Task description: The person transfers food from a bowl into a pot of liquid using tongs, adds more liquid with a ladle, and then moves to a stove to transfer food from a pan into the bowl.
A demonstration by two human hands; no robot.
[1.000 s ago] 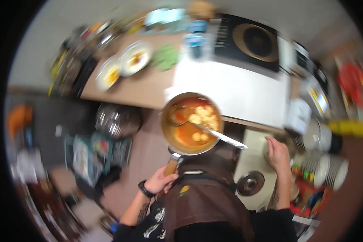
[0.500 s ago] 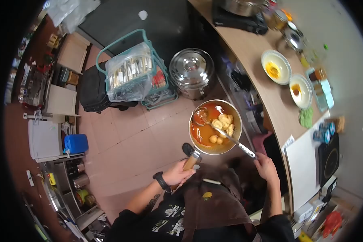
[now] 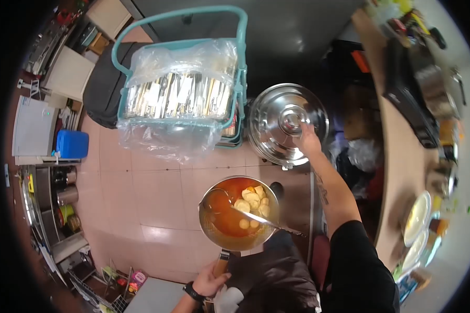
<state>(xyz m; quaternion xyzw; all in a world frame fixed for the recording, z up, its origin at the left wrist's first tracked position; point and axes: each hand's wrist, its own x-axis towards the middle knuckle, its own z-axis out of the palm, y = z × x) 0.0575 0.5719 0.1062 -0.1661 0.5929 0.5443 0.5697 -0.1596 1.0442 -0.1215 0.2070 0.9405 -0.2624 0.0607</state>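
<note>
My left hand [image 3: 210, 282] is wrapped round the wooden handle of a saucepan [image 3: 206, 227], held over the floor. Orange-red broth and pale, round pieces of food [image 3: 253, 201] fill part of the pan. A metal ladle [image 3: 269, 223] rests in it, its handle lying over the right rim with no hand on it. My right hand [image 3: 308, 139] reaches to the knob of the shiny lid [image 3: 277, 133] on a large round metal pot. Its fingers are bent at the knob's right side; whether they grip it is unclear.
Left of the pot stands a teal basket [image 3: 241, 78] of wrapped utensils under clear plastic, beside a black bag [image 3: 107, 88]. A wooden counter [image 3: 397, 177] with white bowls [image 3: 416, 219] runs along the right. A blue container [image 3: 72, 144] is at the left.
The view has shifted towards the basket and lidded pot. My right hand has left the ladle handle and moved up to the lid's knob. My left hand still holds the saucepan.
</note>
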